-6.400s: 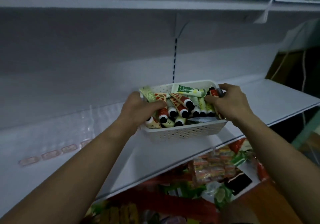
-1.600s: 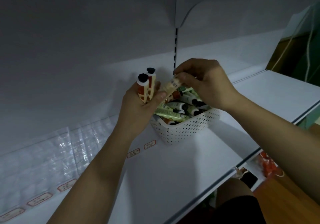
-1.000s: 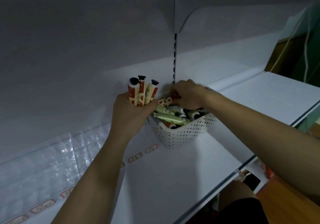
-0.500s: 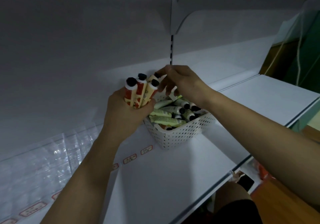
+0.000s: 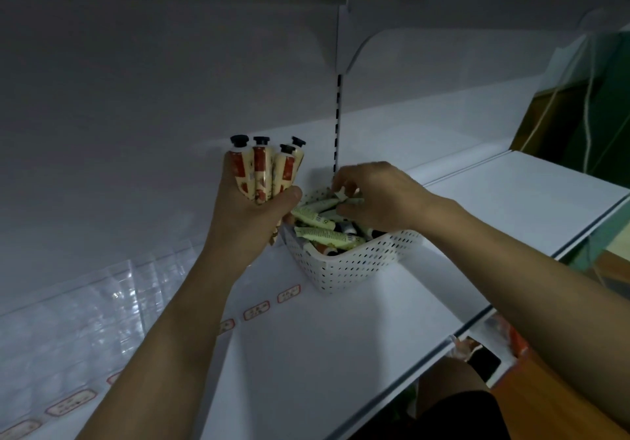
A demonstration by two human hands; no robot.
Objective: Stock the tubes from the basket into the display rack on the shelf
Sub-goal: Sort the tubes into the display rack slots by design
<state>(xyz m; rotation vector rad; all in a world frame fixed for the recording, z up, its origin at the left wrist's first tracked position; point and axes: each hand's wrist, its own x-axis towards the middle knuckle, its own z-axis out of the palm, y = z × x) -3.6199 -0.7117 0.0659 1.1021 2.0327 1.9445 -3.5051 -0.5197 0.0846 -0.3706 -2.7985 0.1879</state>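
Left hand grips four red-cream tubes upright (caps up). Right hand pinches a tube inside white basket near shelf back edge; clear display rack left.

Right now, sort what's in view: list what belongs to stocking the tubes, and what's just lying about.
Part of the job:
- left hand, gripping four tubes caps up
- right hand, fingers among the basket tubes
- basket
- clear rack
- shelf

Just lying about:
- price labels on the shelf
- goods below, too dim to identify
- cords at right
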